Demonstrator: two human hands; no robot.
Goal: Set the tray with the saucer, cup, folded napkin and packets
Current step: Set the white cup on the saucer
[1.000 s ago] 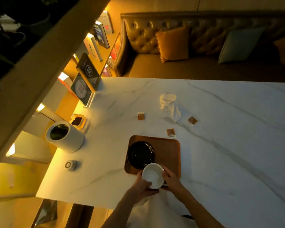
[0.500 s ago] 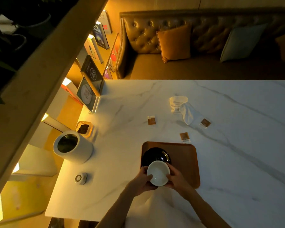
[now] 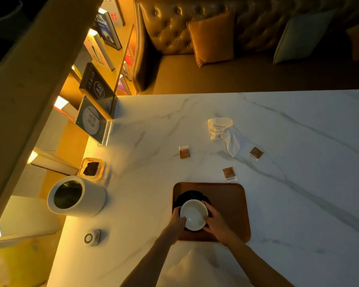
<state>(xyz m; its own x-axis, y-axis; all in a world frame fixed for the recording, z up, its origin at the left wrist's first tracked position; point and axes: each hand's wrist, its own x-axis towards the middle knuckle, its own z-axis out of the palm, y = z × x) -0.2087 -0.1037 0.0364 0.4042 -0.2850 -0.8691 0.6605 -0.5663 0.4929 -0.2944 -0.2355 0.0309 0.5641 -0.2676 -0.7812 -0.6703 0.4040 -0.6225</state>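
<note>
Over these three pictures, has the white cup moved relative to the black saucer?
Yes. The cup moved away from the person, from the saucer's near edge to over it.

I am reading "A8" in a white circle on the dark sign [image 3: 97, 85] standing on the shelf. Book spines and the acrylic stand's card are showing print too blurred to read.

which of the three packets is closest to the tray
The middle packet, lying just past the tray at its far edge. The other two packets lie farther back, one beside the napkin.
</note>
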